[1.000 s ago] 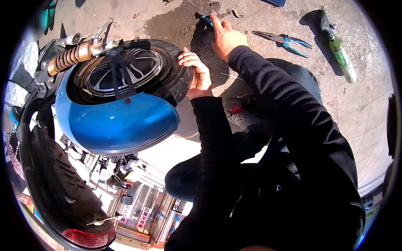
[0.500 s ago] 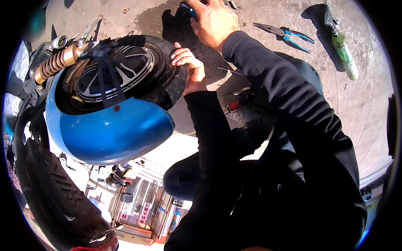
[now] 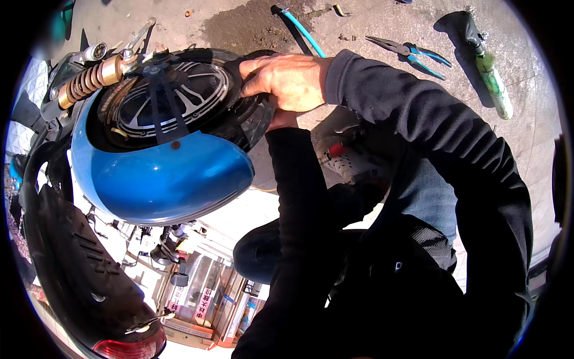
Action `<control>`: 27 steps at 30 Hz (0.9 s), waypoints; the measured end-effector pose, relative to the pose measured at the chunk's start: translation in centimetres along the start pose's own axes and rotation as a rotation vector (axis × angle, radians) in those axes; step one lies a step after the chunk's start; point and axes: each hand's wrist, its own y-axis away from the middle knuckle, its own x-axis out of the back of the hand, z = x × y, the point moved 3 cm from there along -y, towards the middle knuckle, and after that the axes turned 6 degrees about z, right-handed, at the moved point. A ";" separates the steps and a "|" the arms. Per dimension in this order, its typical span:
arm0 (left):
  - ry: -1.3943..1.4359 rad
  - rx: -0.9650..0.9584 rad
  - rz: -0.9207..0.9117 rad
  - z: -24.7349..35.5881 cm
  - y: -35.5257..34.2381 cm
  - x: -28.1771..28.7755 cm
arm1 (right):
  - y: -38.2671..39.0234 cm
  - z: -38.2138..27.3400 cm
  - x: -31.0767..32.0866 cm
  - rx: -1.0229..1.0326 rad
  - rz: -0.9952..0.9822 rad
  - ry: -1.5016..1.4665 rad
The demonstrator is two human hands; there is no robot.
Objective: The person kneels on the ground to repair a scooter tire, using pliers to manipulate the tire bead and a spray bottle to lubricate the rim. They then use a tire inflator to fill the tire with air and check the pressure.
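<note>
A scooter wheel with a black tyre and silver-spoked hub sits under a blue mudguard. My right hand reaches across to the tyre's near-right edge, its fingers curled over the black rubber. Just below it, my left hand is at the same edge, but its fingers are hidden behind the right hand and the tyre. Beyond my right hand, a tool with a light-blue handle lies on the ground, partly covered by my sleeve.
Blue-handled pliers and a green-and-white bottle with a black top lie on the concrete to the right. A coiled shock absorber flanks the wheel. The black scooter body with a red tail light fills the lower left.
My right hand has left the blue-handled tool on the ground and come down to the tyre. My left hand's fingers, visible before, are now covered. The scooter has shifted slightly right in view.
</note>
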 end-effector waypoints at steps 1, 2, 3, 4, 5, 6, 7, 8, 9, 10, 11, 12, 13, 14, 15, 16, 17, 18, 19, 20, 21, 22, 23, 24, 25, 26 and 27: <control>0.040 0.046 -0.019 -0.6 -0.7 0.0 | 0.8 0.7 0.6 -0.016 0.009 -0.098; 0.093 0.107 -0.020 -1.3 -1.6 0.2 | 1.5 2.0 1.2 0.003 0.029 -0.266; 0.136 0.120 -0.024 -1.6 -1.5 -0.4 | 2.7 2.3 2.4 -0.096 0.071 -0.315; 0.210 0.168 0.086 -2.7 -0.7 -2.5 | 4.8 1.8 4.8 -0.162 0.197 -0.004; 0.256 0.230 0.118 -1.9 -0.2 -2.4 | 7.3 3.6 5.6 -0.232 0.329 0.313; 0.243 0.203 0.113 -1.6 0.1 -2.3 | 10.2 5.5 7.1 -0.242 0.389 0.637; 0.232 0.190 0.111 -1.6 0.1 -2.3 | 13.8 7.3 8.5 -0.361 0.380 0.876; 0.227 0.189 0.108 -1.7 -0.1 -2.5 | 16.6 7.6 9.7 -0.531 0.293 0.969; 0.220 0.195 0.106 -2.0 -0.3 -2.7 | 19.7 9.4 10.0 -0.589 0.135 1.034; 0.215 0.200 0.112 -2.1 -0.2 -2.6 | 21.5 9.7 9.9 -0.596 0.108 0.983; 0.223 0.200 0.114 -2.2 -0.3 -2.4 | 22.4 10.1 9.9 -0.490 0.110 1.025; 0.237 0.229 0.121 -2.6 -1.2 -1.9 | 23.3 10.3 9.9 -0.483 0.066 1.023; 0.239 0.220 0.113 -2.5 -1.2 -2.3 | 22.9 10.4 9.8 -0.438 0.021 0.999; 0.197 0.180 0.138 -2.5 -0.7 -2.7 | 22.5 10.2 9.7 -0.440 0.030 0.894; 0.200 0.189 0.139 -2.4 -1.0 -2.4 | 21.6 9.0 9.5 -0.456 0.037 0.795; 0.203 0.197 0.140 -2.4 -1.4 -2.2 | 20.2 7.6 9.2 -0.470 0.045 0.696; 0.195 0.145 0.147 -1.4 -0.3 -2.5 | 16.9 5.6 8.3 -0.423 0.095 0.521; 0.223 0.170 0.168 -1.1 -0.1 -2.5 | 14.6 4.5 7.4 -0.283 0.180 0.472; 0.238 0.195 0.169 -1.9 -0.8 -2.1 | 12.4 2.9 7.2 -0.227 0.199 0.572; 0.243 0.168 0.162 -1.8 0.0 -2.6 | 9.6 2.3 6.3 -0.192 0.165 0.543; 0.250 0.170 0.163 -2.3 0.1 -2.8 | 7.6 1.8 5.7 -0.184 0.185 0.612; 0.268 0.271 0.178 -2.7 -0.6 -2.6 | 6.1 1.4 5.7 -0.178 0.182 0.656; 0.208 0.202 0.187 -2.4 -0.1 -2.9 | 4.2 1.1 5.3 -0.205 0.044 0.713; 0.240 0.201 0.198 -2.6 -0.2 -2.8 | 3.8 0.4 6.0 -0.162 0.068 0.604; 0.268 0.193 0.209 -3.1 -0.2 -2.9 | 3.4 -0.2 6.7 -0.114 0.091 0.489; 0.217 0.132 0.167 -3.5 -0.2 -3.1 | 2.5 0.1 6.3 -0.116 0.002 0.545; 0.221 0.149 0.168 -3.1 -0.2 -3.0 | 1.5 0.6 5.8 -0.111 -0.090 0.598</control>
